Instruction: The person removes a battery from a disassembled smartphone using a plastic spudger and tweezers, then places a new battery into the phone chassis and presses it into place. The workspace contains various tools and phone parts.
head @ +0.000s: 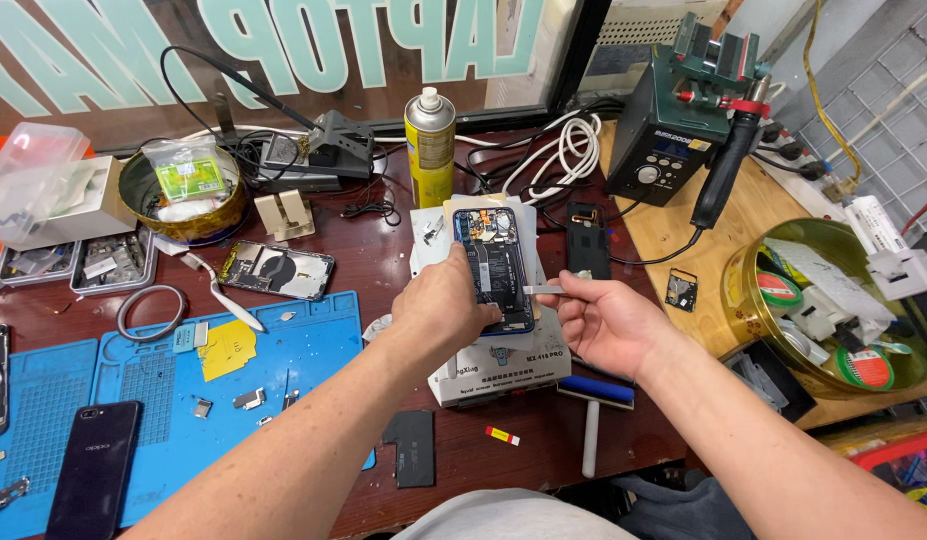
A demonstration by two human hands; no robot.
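- A dark red-brown workbench (384, 260) fills the view, cluttered with repair gear; a window with large pale lettering runs along the far edge.
- A lighter wooden bench (754, 230) joins it on the right, with a wire grid beyond.
- A blue mat (314, 350) lies at near left, scattered with small metal parts and one yellow patch.
- An opened phone (496, 262), back cover off, lies on a white box (504, 370) near the middle of the bench. Its blue frame surrounds a dark battery and a circuit board at the far end.
- The left hand (444, 305) presses down on the phone's left edge, fingers curled over it.
- The right hand (604, 320) pinches a thin metal blade (544, 290) between thumb and fingers, its tip touching the phone's right edge.
- One yellow spray can (430, 145) stands just beyond the phone.
- One dark green station (669, 140) sits at far right, a black handpiece (729, 165) hanging in its holder.
- Two round tins: one (184, 195) at far left, one (829, 300) at right, both full of oddments.
- One roller (594, 420), blue head and white handle, lies near the box.
- One intact dark phone (96, 470) rests on the mat at near left; another stripped phone shell (279, 270) lies left of the box.
- A coiled white cable (574, 145) sits beside the can.
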